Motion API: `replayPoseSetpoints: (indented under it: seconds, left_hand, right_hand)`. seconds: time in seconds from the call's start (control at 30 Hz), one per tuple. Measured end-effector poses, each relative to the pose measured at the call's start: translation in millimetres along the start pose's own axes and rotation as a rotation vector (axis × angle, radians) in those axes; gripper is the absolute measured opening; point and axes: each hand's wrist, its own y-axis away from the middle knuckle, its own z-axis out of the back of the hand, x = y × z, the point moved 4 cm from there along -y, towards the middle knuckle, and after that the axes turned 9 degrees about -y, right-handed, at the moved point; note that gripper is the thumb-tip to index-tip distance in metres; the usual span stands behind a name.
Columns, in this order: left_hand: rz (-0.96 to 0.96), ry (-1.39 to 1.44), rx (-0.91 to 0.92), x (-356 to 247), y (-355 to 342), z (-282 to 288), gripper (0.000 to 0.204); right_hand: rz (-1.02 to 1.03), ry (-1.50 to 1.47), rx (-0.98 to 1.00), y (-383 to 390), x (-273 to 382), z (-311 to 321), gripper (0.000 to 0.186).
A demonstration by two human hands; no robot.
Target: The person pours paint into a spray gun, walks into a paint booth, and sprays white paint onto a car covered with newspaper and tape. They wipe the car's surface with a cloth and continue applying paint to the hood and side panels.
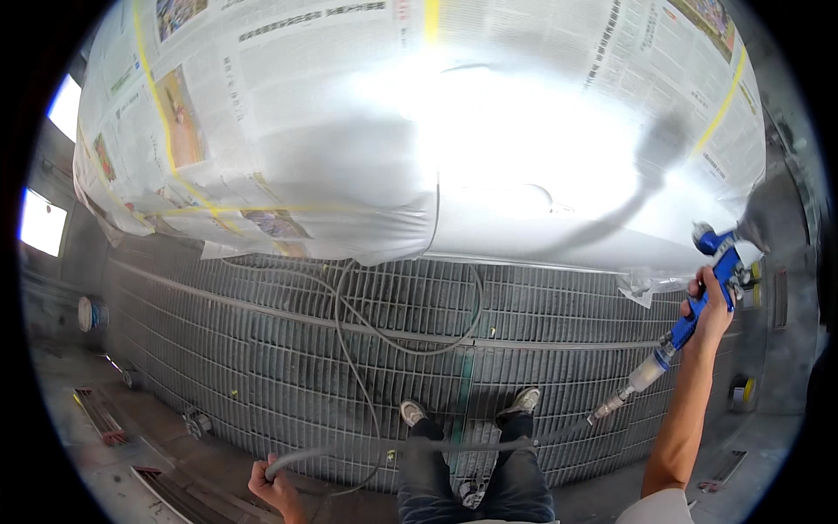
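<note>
My right hand (714,307) is closed round the grip of a blue spray gun (717,246), raised at the right beside the car body. Below its grip hangs a clear inline filter (648,371) with a metal coupling that joins a grey air hose (489,446). The hose crosses in front of my legs to my left hand (278,491), whose fingers are wrapped round it at the lower left. Ahead stands a white car panel (515,229), with newspaper masking (288,96) and yellow tape over the surfaces around it. Glare washes out its middle.
Metal floor grating (288,349) lies under my feet. More hose loops (410,351) lie on it between me and the car. A white bucket (91,313) stands at the far left. Long slats (100,417) lie at the left edge, and a loose masking flap (642,286) hangs below the panel.
</note>
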Motion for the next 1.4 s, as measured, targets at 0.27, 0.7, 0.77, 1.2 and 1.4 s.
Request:
replayPoseSetpoints:
  seconds: [0.27, 0.7, 0.77, 1.2, 1.4]
  left_hand:
    - [-0.134, -0.219, 0.133, 51.4, 65.5, -43.5, 0.042]
    - [0.065, -0.539, 0.792, -93.6, 219.0, -173.0, 0.025]
    - [0.061, -0.574, 0.824, -124.3, 237.0, -193.2, 0.022]
    - [0.116, -0.748, 0.952, -234.1, 323.9, -271.6, 0.024]
    - [0.263, -0.863, 0.865, -272.6, 377.3, -269.8, 0.034]
  right_hand:
    - [-0.062, -0.158, -0.040, -20.1, -29.5, 107.8, 0.027]
    - [-0.434, -0.345, -0.026, -60.2, -20.0, 370.0, 0.023]
    - [-0.396, -0.312, -0.138, -89.8, -4.2, 403.7, 0.022]
    - [-0.215, -0.465, -0.283, -264.0, 57.0, 471.4, 0.019]
    - [-0.283, -0.463, -0.242, -316.0, 48.6, 502.0, 0.017]
